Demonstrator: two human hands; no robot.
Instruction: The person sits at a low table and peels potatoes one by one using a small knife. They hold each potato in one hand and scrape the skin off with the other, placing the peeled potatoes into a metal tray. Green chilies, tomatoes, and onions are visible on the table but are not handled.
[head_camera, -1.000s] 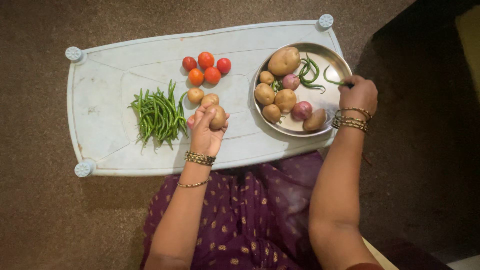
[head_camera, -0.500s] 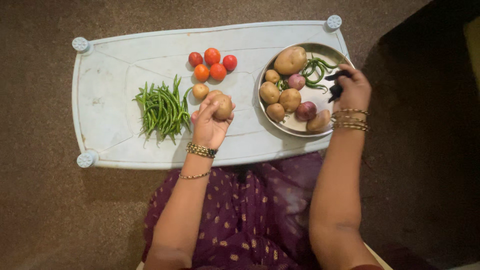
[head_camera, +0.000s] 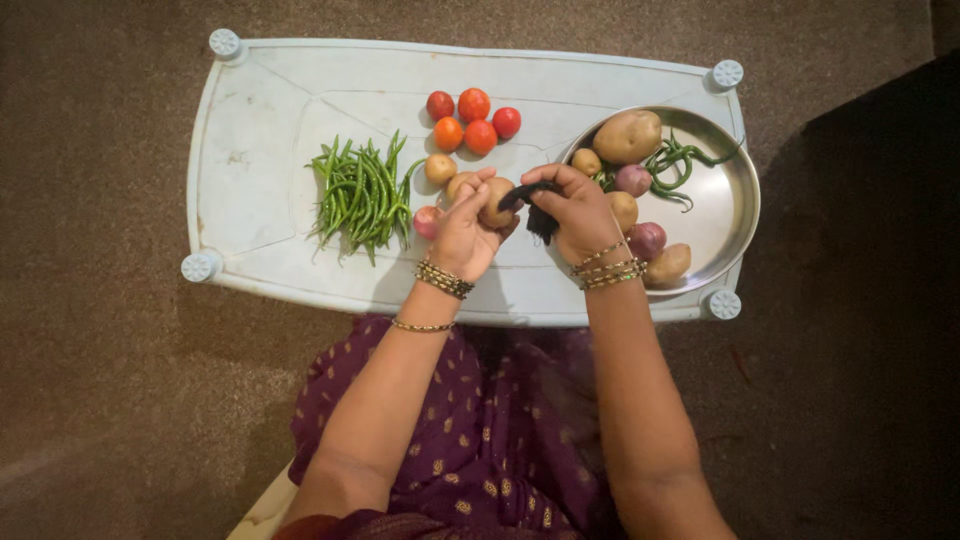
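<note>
My left hand (head_camera: 465, 235) grips a small brown potato (head_camera: 496, 200) above the pale plastic table (head_camera: 250, 180). My right hand (head_camera: 578, 208) holds a black-handled peeler (head_camera: 528, 196) against that potato. Just left of my left hand lie two more small potatoes (head_camera: 441, 168) and a small reddish onion (head_camera: 427, 221). A round steel plate (head_camera: 722, 205) to the right of my right hand carries potatoes (head_camera: 628, 136), red onions (head_camera: 634, 180) and green chillies (head_camera: 680, 158).
A heap of green beans (head_camera: 362, 192) lies left of centre on the table. Several red and orange tomatoes (head_camera: 473, 120) sit at the back. Brown carpet (head_camera: 100, 380) surrounds the table, and my purple patterned lap (head_camera: 500, 430) lies below its front edge.
My right hand left the plate with the black peeler and came leftwards to the potato in my left hand. The view shifted, so the table appears further right.
</note>
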